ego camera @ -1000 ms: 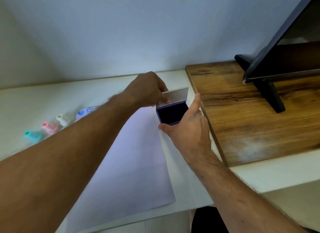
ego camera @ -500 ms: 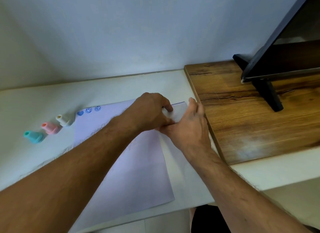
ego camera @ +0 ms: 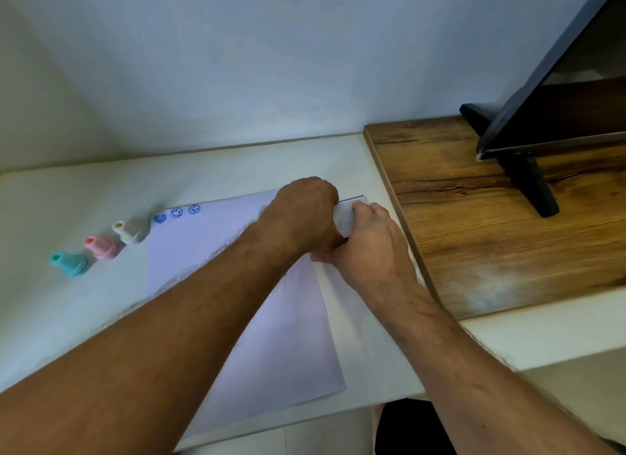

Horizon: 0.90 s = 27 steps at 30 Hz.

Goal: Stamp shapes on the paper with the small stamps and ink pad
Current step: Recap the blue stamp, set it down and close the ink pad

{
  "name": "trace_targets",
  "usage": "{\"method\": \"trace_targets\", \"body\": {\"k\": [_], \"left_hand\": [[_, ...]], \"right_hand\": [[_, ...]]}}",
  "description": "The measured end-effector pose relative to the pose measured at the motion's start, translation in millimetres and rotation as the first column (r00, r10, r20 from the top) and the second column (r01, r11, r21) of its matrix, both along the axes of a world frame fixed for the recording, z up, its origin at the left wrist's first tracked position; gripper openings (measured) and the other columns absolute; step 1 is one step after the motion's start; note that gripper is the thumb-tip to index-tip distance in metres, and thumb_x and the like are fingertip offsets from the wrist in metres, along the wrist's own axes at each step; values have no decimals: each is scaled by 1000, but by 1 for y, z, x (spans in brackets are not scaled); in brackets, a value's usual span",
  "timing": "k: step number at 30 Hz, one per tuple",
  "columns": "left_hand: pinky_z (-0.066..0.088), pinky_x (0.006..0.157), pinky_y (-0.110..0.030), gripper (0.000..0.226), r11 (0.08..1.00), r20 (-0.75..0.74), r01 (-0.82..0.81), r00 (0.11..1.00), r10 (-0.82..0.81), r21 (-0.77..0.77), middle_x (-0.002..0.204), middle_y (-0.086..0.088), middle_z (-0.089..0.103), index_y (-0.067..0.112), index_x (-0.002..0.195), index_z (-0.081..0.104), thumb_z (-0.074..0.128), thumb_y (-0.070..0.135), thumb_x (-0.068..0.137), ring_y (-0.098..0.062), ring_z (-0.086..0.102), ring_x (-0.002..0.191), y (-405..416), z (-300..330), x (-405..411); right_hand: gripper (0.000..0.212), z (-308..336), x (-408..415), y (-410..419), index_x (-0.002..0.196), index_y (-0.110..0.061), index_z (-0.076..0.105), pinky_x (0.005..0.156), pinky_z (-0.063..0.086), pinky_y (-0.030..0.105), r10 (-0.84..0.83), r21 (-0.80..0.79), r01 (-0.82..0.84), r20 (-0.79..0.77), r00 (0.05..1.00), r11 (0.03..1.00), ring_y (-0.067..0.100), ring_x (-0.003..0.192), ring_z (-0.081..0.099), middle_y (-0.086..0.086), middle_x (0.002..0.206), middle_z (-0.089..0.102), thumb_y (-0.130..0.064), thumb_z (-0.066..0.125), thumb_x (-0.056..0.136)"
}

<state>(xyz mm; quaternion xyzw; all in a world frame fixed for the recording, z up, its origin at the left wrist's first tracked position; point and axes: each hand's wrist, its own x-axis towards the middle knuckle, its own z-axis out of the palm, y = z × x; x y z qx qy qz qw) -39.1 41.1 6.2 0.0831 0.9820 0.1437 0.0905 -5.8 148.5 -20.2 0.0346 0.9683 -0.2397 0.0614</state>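
Observation:
A white sheet of paper (ego camera: pixel 277 329) lies on the pale table (ego camera: pixel 67 312), with three blue stamped shapes (ego camera: pixel 176 213) along its far left edge. Three small stamps stand to the paper's left: cream (ego camera: pixel 130 231), pink (ego camera: pixel 101 246) and teal (ego camera: pixel 69 262). The ink pad (ego camera: pixel 347 217) sits by the paper's far right corner with its lid down. My left hand (ego camera: pixel 305 217) presses on the pad's left side. My right hand (ego camera: pixel 372 251) holds its near and right side. Both hands hide most of the pad.
A raised wooden board (ego camera: pixel 491 224) lies right of the pad and carries a black monitor (ego camera: pixel 559 92) on a black foot (ego camera: pixel 528 183). A wall rises behind the table. The table's front edge runs near the bottom of the view.
One second ago the ink pad's lid stood open, showing the dark pad. The lid has come down, and both hands now rest on the shut case.

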Motion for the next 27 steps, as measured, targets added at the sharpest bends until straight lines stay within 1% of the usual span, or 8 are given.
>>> {"method": "trace_targets", "body": {"k": [2, 5, 8, 13, 17, 20, 23, 27], "left_hand": [[48, 72, -29, 45, 1000, 9, -1, 1000, 1, -5, 100, -6, 71, 13, 106, 72, 76, 35, 68, -23, 64, 90, 0, 1, -3], [43, 73, -27, 56, 1000, 36, 5, 999, -5, -10, 106, -2, 71, 18, 114, 70, 83, 42, 65, -20, 63, 96, -2, 1, -6], [46, 80, -29, 64, 1000, 46, 9, 999, -8, -8, 114, -1, 68, 20, 122, 66, 84, 43, 65, -20, 60, 102, -5, 2, -6], [42, 86, -28, 70, 999, 54, -8, 999, 5, 40, 122, -1, 64, 22, 130, 62, 85, 38, 66, -21, 57, 110, -10, 0, -4], [42, 93, -29, 74, 998, 84, -3, 996, -1, 55, 127, -3, 61, 20, 136, 56, 85, 35, 69, -22, 54, 116, -10, -3, -3], [44, 101, -31, 72, 992, 97, -26, 995, 15, 121, 133, -2, 62, 20, 139, 54, 82, 32, 74, -21, 56, 120, -15, -1, -3], [42, 105, -28, 66, 979, 115, -63, 992, 41, 195, 134, 1, 63, 21, 139, 55, 80, 21, 78, -18, 58, 122, -25, 1, -4], [43, 104, -28, 63, 983, 113, -51, 993, 31, 175, 132, 1, 65, 22, 136, 58, 80, 15, 78, -17, 59, 121, -28, 0, -5]], "right_hand": [[72, 6, -4, 5, 129, -15, 51, 92, 48, 35, 39, 34, -41, 48, 998, 999, 25, 113, 55, 8, 124, 56, -40, 82, 68], [41, 15, -8, 17, 125, -15, 60, 90, 48, 32, 56, 58, -57, 5, 998, 997, 24, 105, 57, 10, 117, 63, -14, 66, 84], [32, 17, -7, 20, 119, -14, 65, 82, 55, 34, -11, 14, 12, -50, 999, 1000, 18, 84, 54, 11, 109, 66, -4, 59, 89], [34, 11, -9, 20, 126, -15, 62, 82, 50, 31, -6, 16, 7, -38, 999, 1000, 25, 100, 60, 12, 114, 64, -7, 55, 94], [41, 9, -16, 21, 130, -24, 61, 83, 49, 26, -128, -82, 127, -8, 992, 988, 23, 107, 60, 6, 126, 62, -13, 65, 91], [42, 7, -16, 21, 129, -27, 61, 79, 49, 24, -131, -87, 128, -30, 991, 988, 22, 104, 61, 5, 126, 63, -13, 66, 90], [42, 6, -18, 24, 125, -28, 64, 80, 50, 25, -144, -104, 138, -48, 988, 985, 21, 103, 62, 4, 125, 64, -11, 66, 87], [42, 4, -19, 24, 124, -28, 65, 83, 52, 27, -154, -111, 146, -62, 986, 983, 21, 104, 62, 3, 125, 64, -10, 67, 85]]}}
